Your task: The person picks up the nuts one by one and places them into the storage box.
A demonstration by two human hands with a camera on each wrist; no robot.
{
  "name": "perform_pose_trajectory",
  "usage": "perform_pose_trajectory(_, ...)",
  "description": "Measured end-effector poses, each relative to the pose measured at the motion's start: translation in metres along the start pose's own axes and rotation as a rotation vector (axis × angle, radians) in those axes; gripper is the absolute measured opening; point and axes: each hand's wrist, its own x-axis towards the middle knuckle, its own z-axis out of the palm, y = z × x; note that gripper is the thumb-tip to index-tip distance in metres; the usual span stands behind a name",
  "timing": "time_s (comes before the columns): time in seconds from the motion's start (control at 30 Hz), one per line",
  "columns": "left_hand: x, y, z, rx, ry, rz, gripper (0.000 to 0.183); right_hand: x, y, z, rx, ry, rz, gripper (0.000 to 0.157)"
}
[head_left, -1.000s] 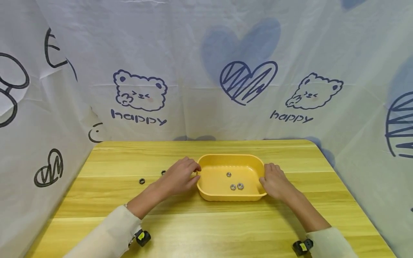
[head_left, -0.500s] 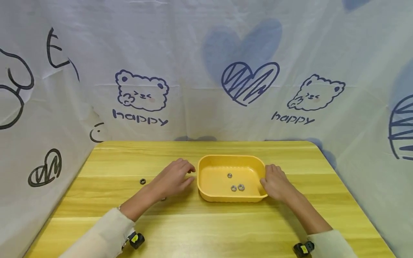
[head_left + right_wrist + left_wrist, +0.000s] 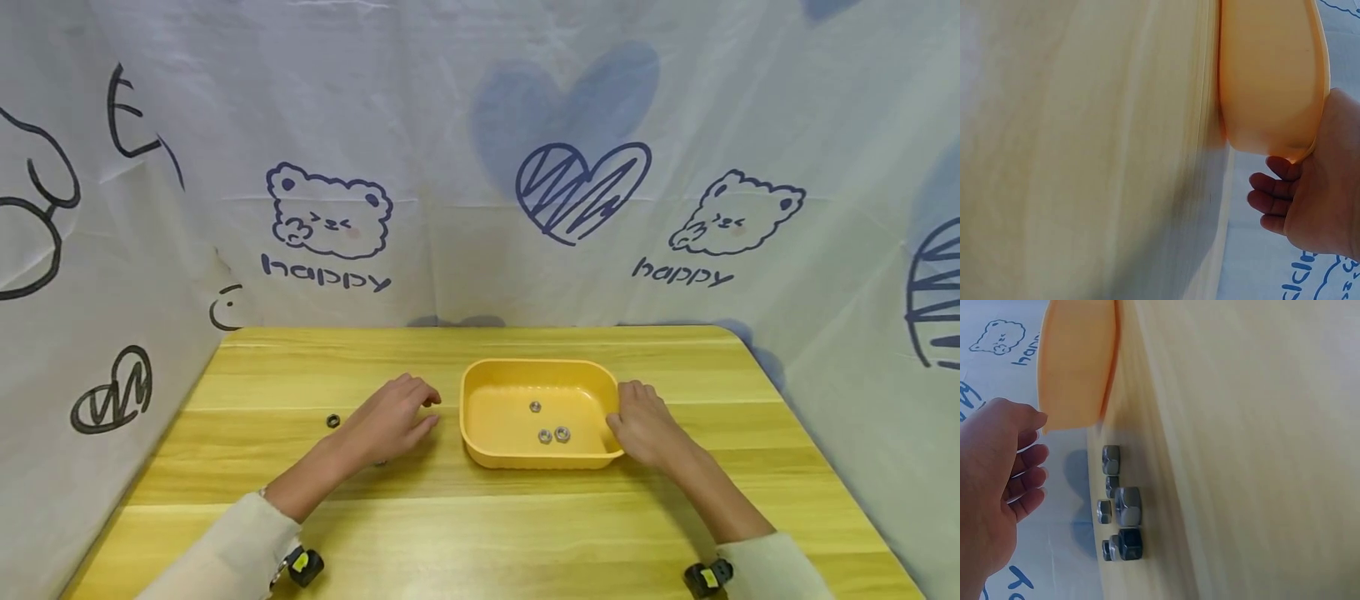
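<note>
A yellow plastic tray (image 3: 480,454) sits on the table with three silver hex nuts (image 3: 562,434) in it. My right hand (image 3: 645,425) grips its right end, the thumb over the rim and the fingers outside, as the right wrist view also shows. My left hand (image 3: 390,421) hovers left of the tray, apart from it, fingers loosely bent and holding nothing. Several hex nuts, silver (image 3: 1127,506) and black (image 3: 1130,544), lie on the table by the left hand in the left wrist view. From the head, the left hand and forearm hide most of them; one dark nut (image 3: 333,421) shows.
The wood-grain table (image 3: 487,533) stands against a white cloth (image 3: 450,167) printed with bears and hearts, which also hangs at both sides. Each wrist carries a small black camera, the left one (image 3: 306,567) low over the table.
My left hand has let go of the tray's left rim and drawn back to the left. The right hand keeps its grip, and the tray has hardly moved.
</note>
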Motion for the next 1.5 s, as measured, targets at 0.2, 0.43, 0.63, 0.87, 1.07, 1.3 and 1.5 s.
perform_pose_trajectory(0.2,-0.008,-0.003,0.002,-0.022,-0.024,-0.037,0.023,0.000,0.000,0.001,-0.005,0.003,-0.005,0.046)
perform_pose_trajectory(0.43,-0.015,-0.006,0.007,-0.033,-0.022,-0.051,0.024,0.000,0.001,0.001,-0.007,0.003,0.001,0.047)
perform_pose_trajectory(0.63,-0.022,-0.012,0.014,-0.048,-0.039,-0.069,0.029,-0.001,0.000,0.002,-0.005,-0.004,-0.001,0.047)
perform_pose_trajectory(0.87,-0.027,-0.020,0.019,-0.068,-0.056,-0.071,0.033,-0.002,0.000,0.002,-0.001,-0.007,0.000,0.050)
perform_pose_trajectory(1.07,-0.030,-0.024,0.021,-0.083,-0.073,-0.041,0.034,-0.002,0.001,0.004,-0.004,0.001,-0.013,0.049)
perform_pose_trajectory(1.3,-0.030,-0.028,0.023,-0.091,-0.104,-0.020,0.034,-0.001,0.002,0.004,-0.005,0.001,-0.002,0.050)
perform_pose_trajectory(1.5,-0.030,-0.029,0.022,-0.148,-0.149,-0.025,0.030,-0.002,0.001,0.002,0.002,-0.006,0.001,0.050)
